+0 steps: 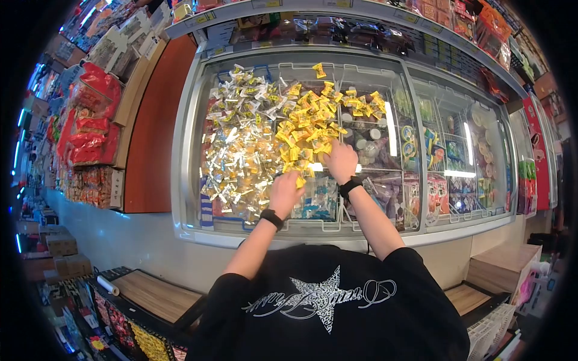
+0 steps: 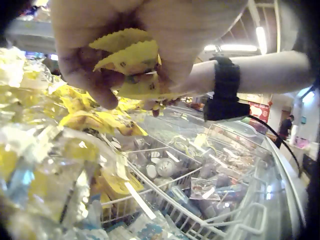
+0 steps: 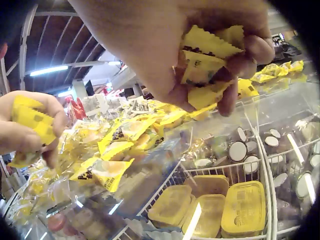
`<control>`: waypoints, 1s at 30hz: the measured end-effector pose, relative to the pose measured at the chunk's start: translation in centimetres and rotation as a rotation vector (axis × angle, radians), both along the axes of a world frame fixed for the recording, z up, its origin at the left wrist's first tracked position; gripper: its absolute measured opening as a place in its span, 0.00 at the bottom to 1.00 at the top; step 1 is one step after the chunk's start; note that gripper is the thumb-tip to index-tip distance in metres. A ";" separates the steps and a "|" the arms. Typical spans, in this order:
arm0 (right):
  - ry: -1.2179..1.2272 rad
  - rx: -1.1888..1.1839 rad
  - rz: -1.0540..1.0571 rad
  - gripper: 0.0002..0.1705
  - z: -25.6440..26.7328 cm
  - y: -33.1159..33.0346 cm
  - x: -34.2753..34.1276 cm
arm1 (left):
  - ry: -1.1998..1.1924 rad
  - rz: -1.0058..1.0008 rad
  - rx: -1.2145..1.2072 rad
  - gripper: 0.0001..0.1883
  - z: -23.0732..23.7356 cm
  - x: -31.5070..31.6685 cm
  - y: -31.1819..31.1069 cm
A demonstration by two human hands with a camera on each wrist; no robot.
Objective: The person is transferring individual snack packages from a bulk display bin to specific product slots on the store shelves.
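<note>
Yellow-wrapped candies (image 1: 310,114) lie heaped on the freezer's glass lid, beside a larger spread of clear and silver-wrapped candies (image 1: 238,150). The left hand (image 1: 285,195), at the near edge of the yellow heap, grips a few yellow packets (image 2: 131,57) in curled fingers. At the heap's right side, the right hand (image 1: 341,161) holds several yellow packets (image 3: 207,62) between fingers and palm. Loose yellow packets (image 3: 107,172) rest on the glass between the two hands in the right wrist view.
Under the glass, wire baskets hold yellow-lidded tubs (image 3: 243,207), jars and bags. A second freezer section (image 1: 463,156) lies to the right. Shelves of packaged goods (image 1: 90,129) stand at the left, and a shelf edge (image 1: 361,9) runs across the back.
</note>
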State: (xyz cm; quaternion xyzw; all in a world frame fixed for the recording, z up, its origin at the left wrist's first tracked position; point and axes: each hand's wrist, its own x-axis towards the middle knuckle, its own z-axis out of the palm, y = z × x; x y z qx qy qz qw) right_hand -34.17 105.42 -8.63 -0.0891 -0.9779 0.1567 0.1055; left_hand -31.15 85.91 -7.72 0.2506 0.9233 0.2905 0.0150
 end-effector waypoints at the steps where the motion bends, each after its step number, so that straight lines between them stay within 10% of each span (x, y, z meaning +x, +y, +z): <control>1: 0.010 -0.033 0.039 0.20 0.9 -0.2 0.0 | 0.000 0.016 0.038 0.21 0.2 -0.4 0.0; 6: 0.177 -0.064 0.453 0.22 2.4 -2.5 -1.1 | -0.002 -0.207 -0.071 0.23 -0.2 -2.2 1.4; 30: 0.066 -0.087 0.549 0.14 1.8 -1.7 -4.8 | 0.016 -0.166 -0.099 0.26 -2.5 -2.0 3.4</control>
